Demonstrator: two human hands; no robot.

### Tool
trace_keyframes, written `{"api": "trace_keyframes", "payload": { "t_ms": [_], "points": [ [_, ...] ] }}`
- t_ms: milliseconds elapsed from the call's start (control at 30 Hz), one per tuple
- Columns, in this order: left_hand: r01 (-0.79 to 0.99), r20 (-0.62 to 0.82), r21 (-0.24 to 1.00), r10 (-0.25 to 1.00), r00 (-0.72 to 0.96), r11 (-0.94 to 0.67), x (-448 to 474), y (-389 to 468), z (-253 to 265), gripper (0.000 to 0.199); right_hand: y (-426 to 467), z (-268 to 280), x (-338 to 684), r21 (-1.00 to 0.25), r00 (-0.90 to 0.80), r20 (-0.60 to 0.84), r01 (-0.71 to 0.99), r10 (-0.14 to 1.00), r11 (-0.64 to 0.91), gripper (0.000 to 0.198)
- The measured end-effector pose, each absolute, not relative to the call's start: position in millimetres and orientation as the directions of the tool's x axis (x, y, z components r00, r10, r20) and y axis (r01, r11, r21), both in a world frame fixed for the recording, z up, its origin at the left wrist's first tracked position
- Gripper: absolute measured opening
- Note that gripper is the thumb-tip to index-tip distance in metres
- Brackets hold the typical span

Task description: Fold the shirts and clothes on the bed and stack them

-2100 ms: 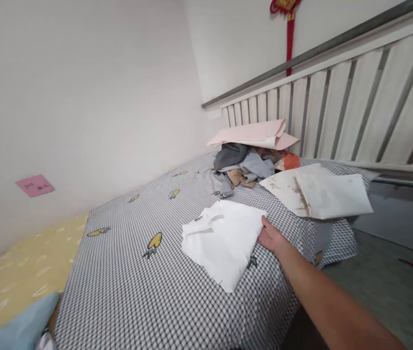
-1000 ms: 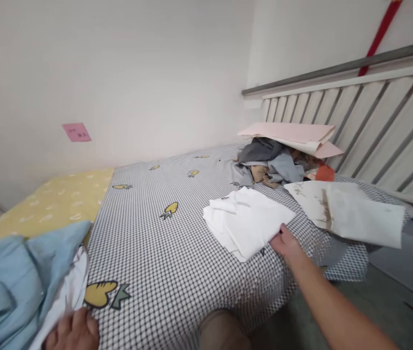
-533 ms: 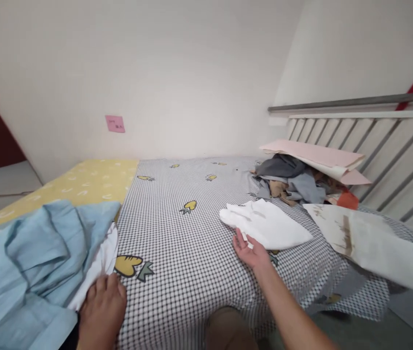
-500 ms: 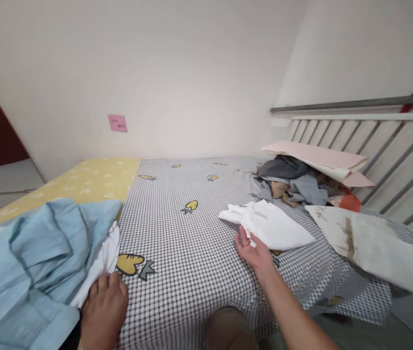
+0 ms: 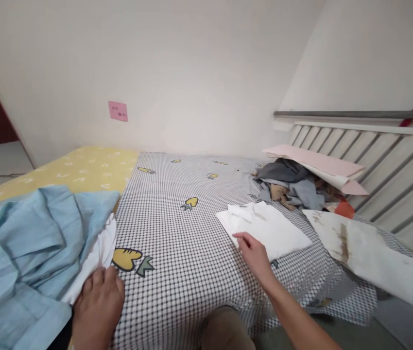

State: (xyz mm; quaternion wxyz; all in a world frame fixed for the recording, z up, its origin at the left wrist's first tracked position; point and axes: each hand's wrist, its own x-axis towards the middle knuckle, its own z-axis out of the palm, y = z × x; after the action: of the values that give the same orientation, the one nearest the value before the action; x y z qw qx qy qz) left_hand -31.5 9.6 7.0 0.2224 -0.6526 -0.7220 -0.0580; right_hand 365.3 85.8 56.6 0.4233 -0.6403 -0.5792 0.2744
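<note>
A white folded shirt (image 5: 277,231) lies on the checked sheet, right of the middle, with a collar-like flap and a small dark label at its far left. My right hand (image 5: 253,253) is at the shirt's near left edge, fingers bent and pressed together on the cloth. At lower left, my left hand (image 5: 99,306) rests palm down with its fingers laid out, at the edge of a white cloth (image 5: 88,262). A crumpled light blue cloth (image 5: 42,243) lies over that white cloth, left of the hand.
Dark and grey clothes (image 5: 290,182) are heaped at the right under a folded pink sheet (image 5: 319,158). A stained white sheet (image 5: 370,248) lies over the bed's right edge, by a slatted railing (image 5: 377,155). A yellow cover (image 5: 82,167) spans the far left.
My right hand has turned from palm up to fingers closed at the shirt's edge. The shirt's left side now lies flatter and spread out. My left hand stays put.
</note>
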Motion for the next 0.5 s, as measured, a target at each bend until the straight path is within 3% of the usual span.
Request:
{"api": "trace_keyframes", "payload": {
  "t_ms": [100,200,333,500],
  "points": [
    [0.955,0.391,-0.262,0.92,-0.028,0.14,-31.4,8.7,6.7,0.037,123.1,78.4,380.8,-0.479,0.192,0.28,0.877,0.941,-0.037,0.033],
    [0.952,0.394,-0.281,0.919,-0.001,0.121,-32.6,8.7,3.8,0.038,152.4,80.8,384.4,-0.229,0.142,0.218,0.969,0.966,-0.091,0.031],
    [0.967,0.389,-0.222,0.921,-0.029,0.124,-35.5,10.6,-0.6,0.038,179.0,64.3,382.1,-0.148,0.143,0.169,0.982,0.975,-0.119,0.027],
    [0.989,0.408,0.011,0.902,-0.139,0.148,-34.8,12.8,-1.4,0.03,201.7,50.3,382.1,-0.117,0.141,0.111,0.985,0.984,-0.128,0.017]
  ]
}}
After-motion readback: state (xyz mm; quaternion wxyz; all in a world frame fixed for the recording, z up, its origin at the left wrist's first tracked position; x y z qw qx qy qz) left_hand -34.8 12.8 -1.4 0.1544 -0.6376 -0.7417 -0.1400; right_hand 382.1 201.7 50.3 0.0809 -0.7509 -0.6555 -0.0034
